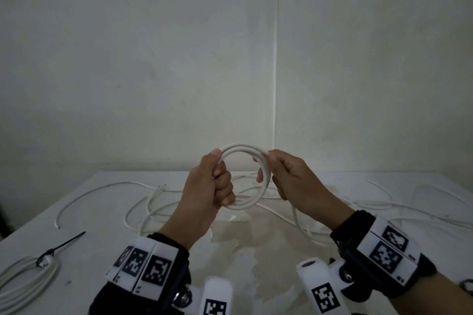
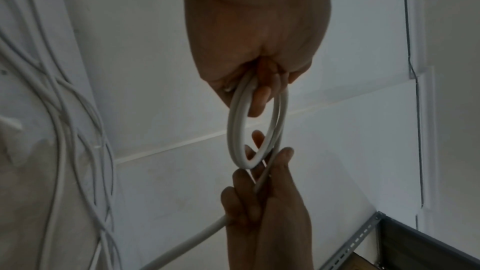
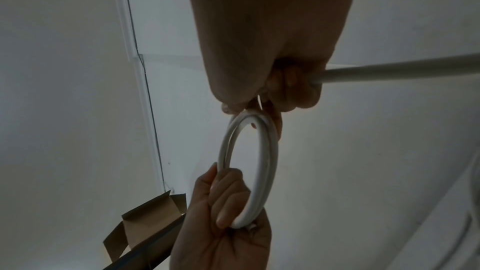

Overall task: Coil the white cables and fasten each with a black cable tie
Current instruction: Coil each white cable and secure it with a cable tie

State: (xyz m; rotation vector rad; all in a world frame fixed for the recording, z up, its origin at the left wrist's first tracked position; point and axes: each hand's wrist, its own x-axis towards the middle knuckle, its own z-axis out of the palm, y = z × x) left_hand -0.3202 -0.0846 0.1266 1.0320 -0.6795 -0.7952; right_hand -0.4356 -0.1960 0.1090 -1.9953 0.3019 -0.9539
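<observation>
No readable text; the wrist bands (image 1: pixel 143 263) carry only black-and-white marker patterns, seemingly.

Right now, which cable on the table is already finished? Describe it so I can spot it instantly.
Start at the white table and go to its near left corner, left of the left hand. There lies a flat bundled coil of thin white cable. Unlike the loose cables sprawled farther back, it carries a black cable tie whose tail points away.

Dim, flat light; soft, wide-angle distortion.
</observation>
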